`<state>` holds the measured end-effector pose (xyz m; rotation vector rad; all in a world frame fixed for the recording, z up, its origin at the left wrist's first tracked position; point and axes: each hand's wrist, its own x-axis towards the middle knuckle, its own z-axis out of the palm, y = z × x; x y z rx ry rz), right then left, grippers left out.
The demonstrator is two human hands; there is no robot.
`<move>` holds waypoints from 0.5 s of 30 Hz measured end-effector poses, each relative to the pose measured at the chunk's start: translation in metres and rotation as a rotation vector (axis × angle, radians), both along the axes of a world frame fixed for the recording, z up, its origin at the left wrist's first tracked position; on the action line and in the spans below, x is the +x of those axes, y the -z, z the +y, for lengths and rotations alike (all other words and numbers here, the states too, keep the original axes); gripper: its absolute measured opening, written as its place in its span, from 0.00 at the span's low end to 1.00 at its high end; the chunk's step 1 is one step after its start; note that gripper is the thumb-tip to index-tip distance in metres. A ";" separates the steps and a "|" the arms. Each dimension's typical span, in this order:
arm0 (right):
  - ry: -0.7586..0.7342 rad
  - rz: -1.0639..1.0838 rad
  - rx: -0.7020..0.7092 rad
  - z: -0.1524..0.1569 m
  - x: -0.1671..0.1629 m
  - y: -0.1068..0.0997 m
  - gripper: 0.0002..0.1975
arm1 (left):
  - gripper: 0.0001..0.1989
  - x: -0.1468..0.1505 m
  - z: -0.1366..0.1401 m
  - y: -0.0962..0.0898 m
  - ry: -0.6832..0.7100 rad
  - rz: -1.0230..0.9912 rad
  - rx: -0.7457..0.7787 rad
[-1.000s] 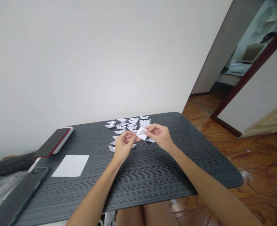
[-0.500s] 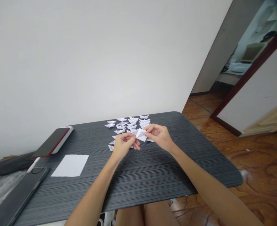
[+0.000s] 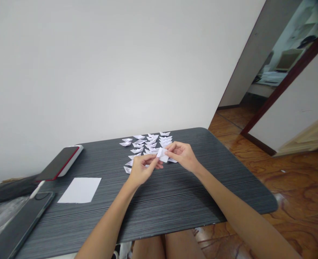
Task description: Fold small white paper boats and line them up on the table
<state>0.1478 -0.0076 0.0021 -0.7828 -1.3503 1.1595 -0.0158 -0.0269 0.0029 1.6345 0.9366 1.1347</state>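
Observation:
A small folded piece of white paper [image 3: 162,155] is held up between my two hands, above the dark table. My left hand [image 3: 145,166] pinches its left edge between thumb and fingers. On the other side, my right hand [image 3: 182,154] grips the right edge with thumb and forefinger, the other fingers curled. Just beyond the hands, several white paper boats [image 3: 137,150] stand in rough rows on the table, some partly hidden behind my hands. A flat white paper sheet [image 3: 80,190] lies to the left of my left forearm.
The dark ribbed table [image 3: 175,201] meets a white wall [image 3: 121,72] at the back. At the left lie a red-edged dark device [image 3: 58,163] on a white object, and a phone [image 3: 23,223] with a white cable [image 3: 37,190]. Wooden flooring [image 3: 296,187] shows at the right.
My left thumb and fingers have closed in on the folded paper's left edge, moving slightly right. The right hand keeps its pinch.

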 end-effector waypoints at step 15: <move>-0.082 -0.178 -0.024 -0.001 -0.001 0.007 0.07 | 0.13 0.009 -0.001 0.005 0.066 0.032 -0.183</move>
